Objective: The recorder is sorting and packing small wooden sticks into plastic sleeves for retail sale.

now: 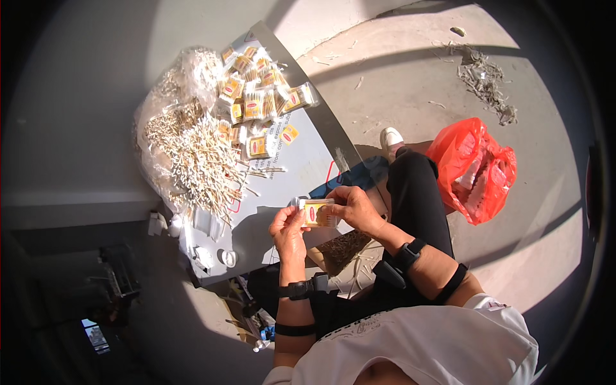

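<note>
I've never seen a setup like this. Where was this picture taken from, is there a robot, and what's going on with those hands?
No robot here: these are a person's bare hands. The one picture comes from a wide fisheye camera worn on the person's head and looking down, so straight edges bend and the rim looks dark. Its left is the person's left.

The left hand and right hand together hold a small packet with a yellow label. On the grey table lie a big heap of loose swabs, partly in a clear bag, and a pile of similar packets. To the right of the person's leg is a red bag.
</note>
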### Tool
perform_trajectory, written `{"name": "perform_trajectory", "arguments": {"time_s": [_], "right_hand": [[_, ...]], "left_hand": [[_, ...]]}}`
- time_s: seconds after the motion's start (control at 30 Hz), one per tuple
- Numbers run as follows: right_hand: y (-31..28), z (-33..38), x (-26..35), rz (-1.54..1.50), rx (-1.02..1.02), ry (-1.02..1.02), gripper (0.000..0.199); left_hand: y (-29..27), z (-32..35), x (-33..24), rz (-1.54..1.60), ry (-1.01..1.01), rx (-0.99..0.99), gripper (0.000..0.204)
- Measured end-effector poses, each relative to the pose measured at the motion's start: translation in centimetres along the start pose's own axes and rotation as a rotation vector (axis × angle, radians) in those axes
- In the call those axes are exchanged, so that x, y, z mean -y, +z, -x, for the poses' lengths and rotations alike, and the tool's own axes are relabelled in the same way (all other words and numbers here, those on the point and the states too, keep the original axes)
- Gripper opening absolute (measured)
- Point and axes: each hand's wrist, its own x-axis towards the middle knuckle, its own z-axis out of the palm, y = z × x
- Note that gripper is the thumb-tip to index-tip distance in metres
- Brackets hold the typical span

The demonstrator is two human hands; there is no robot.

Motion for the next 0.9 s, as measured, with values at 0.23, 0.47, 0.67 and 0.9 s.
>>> {"name": "perform_trajectory", "arguments": {"time_s": [0.23,0.47,0.67,0.9], "right_hand": [[0.3,-3.0,-1.3,0.458,-0.295,-0.358,0.017],[-0.2,-2.9,-0.7,0.507,-0.318,-0.335,0.013],[-0.8,-3.3,-1.0,0.323,-0.361,-0.302,0.011],[-1.1,-3.7,-1.0,0.102,-0.356,-0.157,0.01]], "left_hand": [[1.0,-0.6,3.5,-0.916,0.569,-0.195,0.044],[3.1,0.2,3.2,-1.477,0.709,0.205,0.076],[3.4,0.4,4.5,-1.644,0.63,0.263,0.086],[3.7,0.6,3.5,-1.664,0.617,0.29,0.087]]}}
